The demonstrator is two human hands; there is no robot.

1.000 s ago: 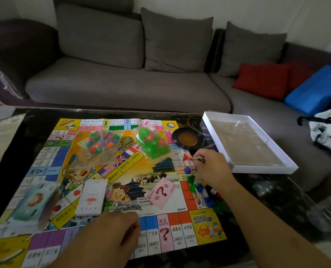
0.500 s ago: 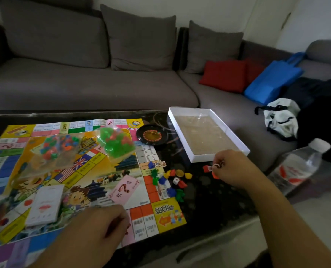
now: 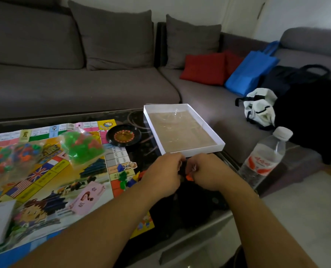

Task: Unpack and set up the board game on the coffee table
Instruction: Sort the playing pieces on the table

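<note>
Colourful game board [image 3: 50,182] flat on table, corner pieces [image 3: 126,177] scattered

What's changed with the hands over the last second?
The left hand left the board's near edge and came across to the right hand; both now work a small orange-and-clear piece between them, just in front of the white box. The game board, bagged pieces and roulette wheel stayed put.

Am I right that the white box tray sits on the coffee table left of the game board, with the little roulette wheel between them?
Not quite. In the head view the white box tray sits right of the game board, not left. The roulette wheel does sit between them, on the coffee table.
</note>
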